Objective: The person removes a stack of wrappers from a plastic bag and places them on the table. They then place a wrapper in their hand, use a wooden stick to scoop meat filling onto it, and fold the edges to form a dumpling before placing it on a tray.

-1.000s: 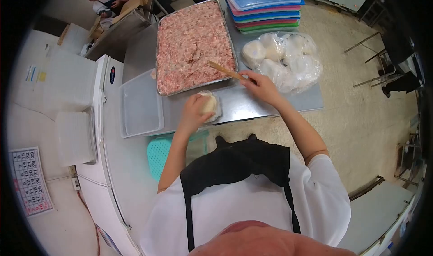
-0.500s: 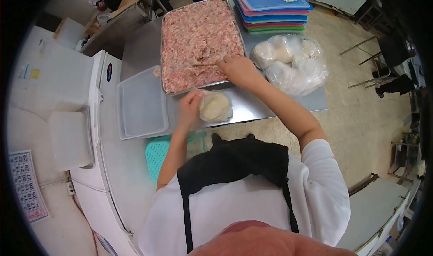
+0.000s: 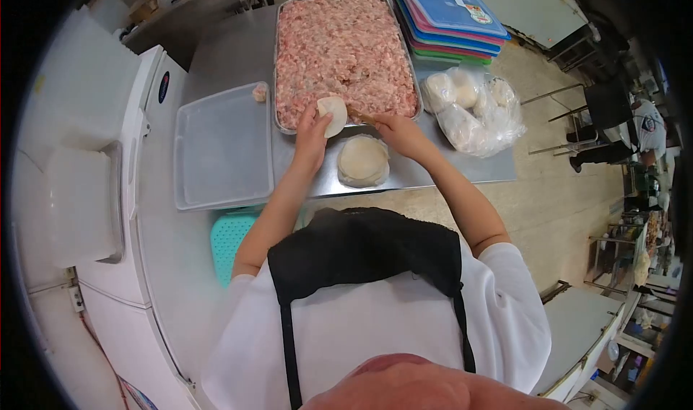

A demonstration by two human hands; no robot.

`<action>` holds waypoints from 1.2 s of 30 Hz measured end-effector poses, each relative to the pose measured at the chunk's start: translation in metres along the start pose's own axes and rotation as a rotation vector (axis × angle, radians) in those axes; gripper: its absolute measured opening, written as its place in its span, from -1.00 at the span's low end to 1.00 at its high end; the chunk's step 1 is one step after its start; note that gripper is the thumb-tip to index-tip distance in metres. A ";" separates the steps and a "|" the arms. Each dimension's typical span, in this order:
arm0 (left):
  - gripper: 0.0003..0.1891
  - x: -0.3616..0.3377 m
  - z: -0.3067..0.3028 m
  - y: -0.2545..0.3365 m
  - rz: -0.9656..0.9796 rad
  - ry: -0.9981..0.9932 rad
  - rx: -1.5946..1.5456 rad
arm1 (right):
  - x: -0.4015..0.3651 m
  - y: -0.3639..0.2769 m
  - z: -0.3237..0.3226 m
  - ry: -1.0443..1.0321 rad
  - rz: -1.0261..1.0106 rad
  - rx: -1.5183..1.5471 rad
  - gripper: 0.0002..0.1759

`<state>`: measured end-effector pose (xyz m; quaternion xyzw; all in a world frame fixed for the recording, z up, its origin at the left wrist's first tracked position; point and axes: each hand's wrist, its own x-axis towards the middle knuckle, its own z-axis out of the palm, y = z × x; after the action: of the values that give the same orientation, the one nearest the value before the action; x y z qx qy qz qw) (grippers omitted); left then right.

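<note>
My left hand [image 3: 311, 139] is closed on a round, pale dumpling wrapper [image 3: 333, 114], held up over the near edge of the meat tray. My right hand [image 3: 399, 133] grips a thin wooden spatula [image 3: 359, 116], its tip against or just beside the wrapper. Whether filling sits on the wrapper I cannot make out. Below both hands, a stack of wrappers [image 3: 363, 160] rests on plastic at the table's near edge. Raw ground meat [image 3: 339, 45] fills the large metal tray [image 3: 275, 63] just beyond my hands.
To the left lies a translucent plastic tray [image 3: 224, 150] with one small dumpling [image 3: 259, 92] in its far corner. On the right are a bag of white rounds [image 3: 473, 110] and stacked coloured lids [image 3: 451, 9]. A white refrigerator [image 3: 115, 193] borders the left side.
My left hand has lifted a wrapper from the stack to the meat tray's edge. My right hand has drawn the spatula back from the meat towards it. The view has shifted slightly.
</note>
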<state>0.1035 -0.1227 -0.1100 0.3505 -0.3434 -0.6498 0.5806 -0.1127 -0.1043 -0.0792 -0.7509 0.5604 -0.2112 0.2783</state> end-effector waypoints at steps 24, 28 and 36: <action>-0.47 -0.002 -0.020 0.009 -0.092 0.124 0.083 | 0.020 -0.032 -0.030 0.105 -0.070 -0.547 -0.82; -0.40 -0.008 -0.004 0.012 -0.055 0.133 -0.091 | 0.010 -0.025 -0.016 0.071 -0.102 -0.391 -0.76; -0.56 -0.007 0.001 0.031 0.065 0.199 -0.210 | 0.017 0.013 -0.019 0.087 0.021 -0.120 -0.67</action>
<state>0.1192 -0.1188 -0.0824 0.3390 -0.2255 -0.6249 0.6661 -0.1293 -0.1273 -0.0735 -0.7503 0.5915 -0.2069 0.2104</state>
